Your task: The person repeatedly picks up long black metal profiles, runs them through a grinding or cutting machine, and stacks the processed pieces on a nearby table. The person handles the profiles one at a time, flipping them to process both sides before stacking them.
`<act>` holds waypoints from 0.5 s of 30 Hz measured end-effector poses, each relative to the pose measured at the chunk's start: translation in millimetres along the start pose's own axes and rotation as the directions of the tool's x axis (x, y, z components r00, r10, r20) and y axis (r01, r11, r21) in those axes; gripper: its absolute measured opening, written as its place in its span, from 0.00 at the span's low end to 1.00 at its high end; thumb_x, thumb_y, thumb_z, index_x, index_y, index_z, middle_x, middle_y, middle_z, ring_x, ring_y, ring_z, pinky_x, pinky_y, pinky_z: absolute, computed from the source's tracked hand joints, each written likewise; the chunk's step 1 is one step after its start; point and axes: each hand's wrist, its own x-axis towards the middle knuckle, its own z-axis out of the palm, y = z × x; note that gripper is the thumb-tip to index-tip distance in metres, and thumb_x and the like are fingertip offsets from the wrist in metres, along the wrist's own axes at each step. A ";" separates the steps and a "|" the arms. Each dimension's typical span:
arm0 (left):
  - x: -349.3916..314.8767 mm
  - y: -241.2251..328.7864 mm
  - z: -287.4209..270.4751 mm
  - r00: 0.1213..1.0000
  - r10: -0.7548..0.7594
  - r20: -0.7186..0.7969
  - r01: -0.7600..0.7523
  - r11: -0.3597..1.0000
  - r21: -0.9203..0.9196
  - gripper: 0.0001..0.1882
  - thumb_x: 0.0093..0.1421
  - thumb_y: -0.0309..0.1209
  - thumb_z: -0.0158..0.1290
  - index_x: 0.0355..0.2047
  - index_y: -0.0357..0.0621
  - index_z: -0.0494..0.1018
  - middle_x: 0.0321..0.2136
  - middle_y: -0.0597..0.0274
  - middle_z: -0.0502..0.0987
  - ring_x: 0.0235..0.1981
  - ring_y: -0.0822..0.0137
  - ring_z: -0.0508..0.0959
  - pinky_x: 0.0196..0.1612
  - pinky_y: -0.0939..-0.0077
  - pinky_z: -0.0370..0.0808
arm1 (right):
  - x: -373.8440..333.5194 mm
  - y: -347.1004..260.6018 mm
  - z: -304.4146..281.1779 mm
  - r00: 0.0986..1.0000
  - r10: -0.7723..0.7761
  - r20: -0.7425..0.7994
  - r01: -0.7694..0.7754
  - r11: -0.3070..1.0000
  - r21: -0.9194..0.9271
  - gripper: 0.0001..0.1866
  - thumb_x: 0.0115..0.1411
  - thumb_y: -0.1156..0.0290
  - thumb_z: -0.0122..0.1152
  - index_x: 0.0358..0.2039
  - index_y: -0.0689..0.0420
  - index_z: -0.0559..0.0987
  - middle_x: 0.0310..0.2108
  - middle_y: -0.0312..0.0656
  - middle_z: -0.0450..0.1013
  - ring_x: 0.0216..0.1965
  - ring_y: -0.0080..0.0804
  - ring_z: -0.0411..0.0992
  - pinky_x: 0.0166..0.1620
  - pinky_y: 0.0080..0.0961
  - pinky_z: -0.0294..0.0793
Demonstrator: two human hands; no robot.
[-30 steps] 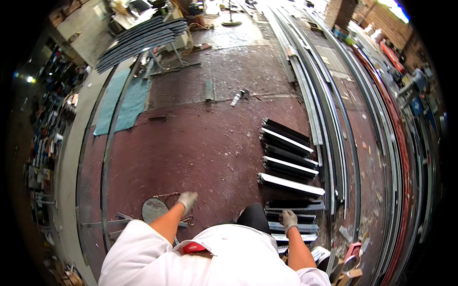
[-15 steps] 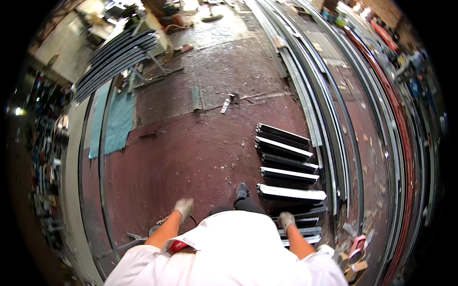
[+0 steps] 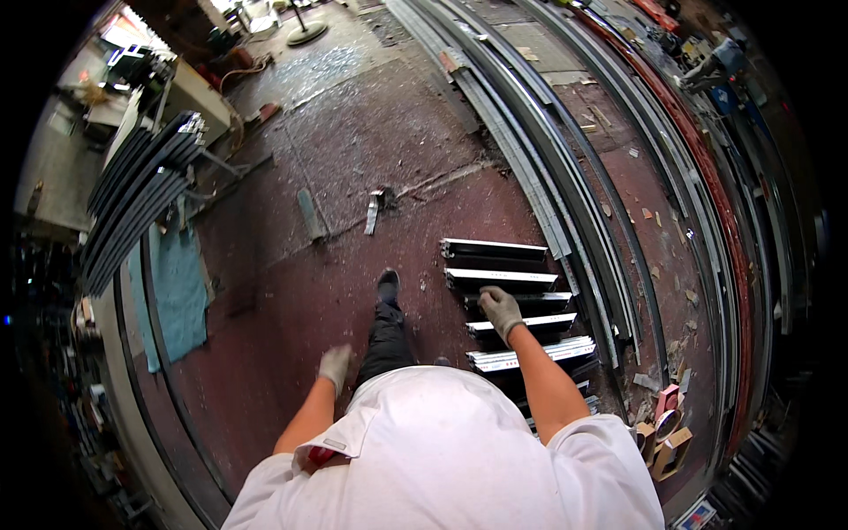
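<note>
The red floor [image 3: 274, 309] carries long bars [image 3: 512, 156] at right and, just left of them, a row of short bars [image 3: 501, 277], with the gloved right hand [image 3: 501, 311] over the row, fingers curled, grasp indeterminable, and the gloved left hand [image 3: 335, 364] left of it, fingers blurred, state indeterminable.

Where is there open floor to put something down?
The reddish floor between the teal cloth and the person's forward foot looks mostly open, beyond the left hand. It is crowded on the right: short profiles around the right hand, with long bars beside them.
</note>
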 end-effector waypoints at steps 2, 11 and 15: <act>-3.3 -21.9 -3.5 0.951 0.119 0.285 -0.217 0.915 0.341 0.12 0.61 0.35 0.44 0.39 0.45 0.73 0.36 0.48 0.78 0.40 0.52 0.77 0.44 0.62 0.72 | 4.1 10.6 -6.7 0.996 -0.059 -0.067 0.049 0.988 -0.146 0.13 0.58 0.64 0.54 0.36 0.60 0.80 0.24 0.40 0.76 0.24 0.25 0.71 0.31 0.24 0.71; 159.6 -36.5 -189.0 0.829 -0.438 0.347 0.543 0.488 -0.683 0.16 0.59 0.39 0.46 0.34 0.38 0.74 0.26 0.55 0.76 0.26 0.61 0.77 0.26 0.65 0.74 | 26.3 51.5 11.4 0.665 0.746 0.000 -0.707 0.630 0.322 0.13 0.59 0.63 0.52 0.37 0.60 0.75 0.27 0.41 0.74 0.23 0.32 0.72 0.25 0.27 0.72; 276.6 42.7 -293.4 0.921 -0.334 0.200 0.377 0.635 -0.674 0.18 0.62 0.42 0.46 0.43 0.40 0.71 0.36 0.56 0.77 0.37 0.58 0.78 0.35 0.61 0.76 | 103.8 -43.6 19.8 0.837 0.528 -0.144 -0.447 0.811 0.377 0.14 0.59 0.61 0.53 0.35 0.59 0.79 0.19 0.35 0.71 0.20 0.23 0.67 0.24 0.24 0.66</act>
